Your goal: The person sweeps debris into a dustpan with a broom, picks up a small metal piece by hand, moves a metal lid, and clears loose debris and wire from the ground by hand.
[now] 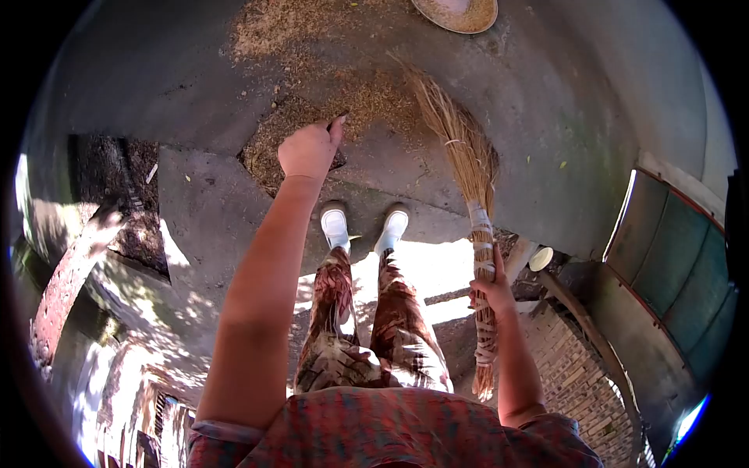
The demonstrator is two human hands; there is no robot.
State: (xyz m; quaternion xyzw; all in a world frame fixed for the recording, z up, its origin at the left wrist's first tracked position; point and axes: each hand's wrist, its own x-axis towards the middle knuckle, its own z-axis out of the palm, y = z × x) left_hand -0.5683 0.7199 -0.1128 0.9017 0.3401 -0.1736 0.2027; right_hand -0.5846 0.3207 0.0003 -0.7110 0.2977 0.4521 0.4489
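My right hand (496,292) is wrapped round the bound handle of a straw broom (462,148), whose bristles fan out over the concrete floor near scattered grain (370,97). Out in front, my left hand (308,150) is closed, with the thumb at the upper right. Under and beside it lies a dark-edged, grain-covered shape (269,140); the hand hides part of it, and what the fingers grip cannot be made out.
A round pan (459,11) with pale contents stands at the top edge. More grain (273,30) lies at the upper left. My shoes (334,225) are on the floor between the arms. A sunken opening (117,195) is at left, and a green panel (671,257) at right.
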